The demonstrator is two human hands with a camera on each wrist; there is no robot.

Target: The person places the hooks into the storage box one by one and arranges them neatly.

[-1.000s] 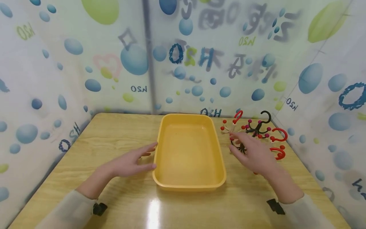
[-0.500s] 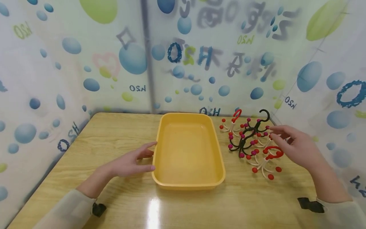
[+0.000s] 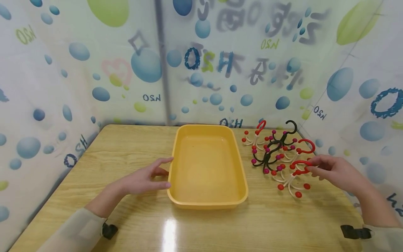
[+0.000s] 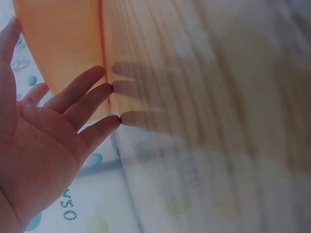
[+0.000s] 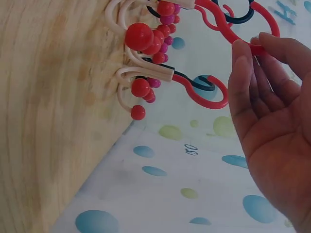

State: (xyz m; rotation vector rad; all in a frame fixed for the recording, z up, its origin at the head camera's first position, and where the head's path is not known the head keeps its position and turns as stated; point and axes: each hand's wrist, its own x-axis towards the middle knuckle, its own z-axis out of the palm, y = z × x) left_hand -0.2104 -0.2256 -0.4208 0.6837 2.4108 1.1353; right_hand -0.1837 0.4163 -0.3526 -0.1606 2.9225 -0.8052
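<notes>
My right hand pinches the red hook end of a white-and-red claw-shaped hanger, the nearest of a group on the right of the table. Its pale curved prongs end in red balls and stand on the wood. In the right wrist view, thumb and fingertips meet on the red hook. On the other side, my left hand has its fingers spread loosely, fingertips at the left wall of a yellow plastic tray. The left wrist view shows the left palm with nothing in it.
Behind the held hanger stand two black hangers with magenta balls, one black hanger in front, and two more white-and-red ones, including a red-hooked hanger at the back. Patterned walls close off the wooden table at the back and sides.
My right hand has moved from over the black hangers out to the right, then down onto the nearest hanger's red hook, which it now pinches. The left hand stays by the tray.
</notes>
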